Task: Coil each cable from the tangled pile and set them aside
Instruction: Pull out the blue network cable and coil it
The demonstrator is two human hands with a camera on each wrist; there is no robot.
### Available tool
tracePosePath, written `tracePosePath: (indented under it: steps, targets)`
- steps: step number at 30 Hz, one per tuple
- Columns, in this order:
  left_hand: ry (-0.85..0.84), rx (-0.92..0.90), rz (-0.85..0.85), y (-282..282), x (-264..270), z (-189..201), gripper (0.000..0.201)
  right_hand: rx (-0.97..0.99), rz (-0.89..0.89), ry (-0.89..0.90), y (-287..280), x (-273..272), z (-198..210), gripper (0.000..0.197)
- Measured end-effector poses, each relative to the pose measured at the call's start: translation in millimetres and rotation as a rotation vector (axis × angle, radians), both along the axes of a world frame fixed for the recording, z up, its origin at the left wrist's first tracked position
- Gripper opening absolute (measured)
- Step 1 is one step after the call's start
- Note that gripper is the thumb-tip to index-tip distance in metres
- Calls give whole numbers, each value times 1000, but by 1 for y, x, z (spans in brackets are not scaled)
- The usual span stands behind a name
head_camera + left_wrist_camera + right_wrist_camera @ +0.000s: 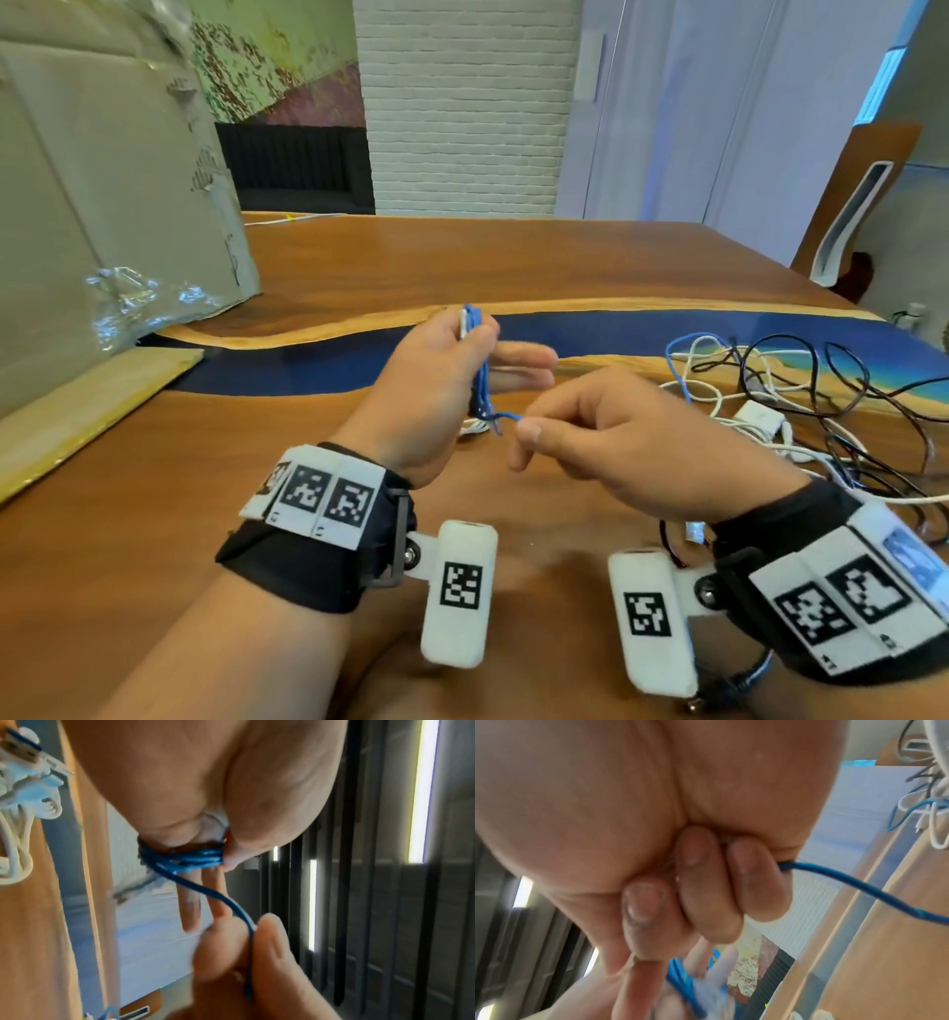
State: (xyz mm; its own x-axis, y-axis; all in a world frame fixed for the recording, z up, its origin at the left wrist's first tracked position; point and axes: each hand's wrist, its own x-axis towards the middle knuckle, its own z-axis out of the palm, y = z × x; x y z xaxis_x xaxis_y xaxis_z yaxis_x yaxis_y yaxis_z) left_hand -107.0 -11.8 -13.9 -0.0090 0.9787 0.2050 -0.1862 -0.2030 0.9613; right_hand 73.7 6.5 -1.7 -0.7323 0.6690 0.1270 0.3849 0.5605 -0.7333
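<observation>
A blue cable (481, 375) is wound in loops around my left hand (447, 370), which is raised above the wooden table (565, 262). The thumb presses the loops at the top and two fingers point right. In the left wrist view the blue loops (185, 858) circle the fingers. My right hand (529, 419) pinches the cable's short free end just below the coil. In the right wrist view a stretch of blue cable (834, 880) leaves the curled fingers. The tangled pile (780, 395) of black, white and blue cables lies to the right. A coiled white cable (470, 426) lies under my left hand.
A big cardboard box (102, 180) with plastic wrap (133, 303) stands at the left, and a flat cardboard piece (77, 406) lies in front of it. A white adapter (760, 413) sits in the pile. A chair (847, 205) stands at the far right corner.
</observation>
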Motion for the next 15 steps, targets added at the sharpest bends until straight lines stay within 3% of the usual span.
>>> tracePosePath:
  steps: [4, 6, 11, 15]
  targets:
    - [490, -29, -39, -1, 5, -8, 21, 80, -26, 103, 6, 11, 3, 27]
    - [565, -66, -132, -2, 8, -11, 26, 97, -45, 186, 8, 12, 2, 22]
    - [394, -143, -285, -8, 4, -6, 48, 148, -276, 428, 23, 24, 1, 28]
    - [148, -132, -352, -11, 4, -4, 35, 138, -319, 467, 28, 28, -1, 24]
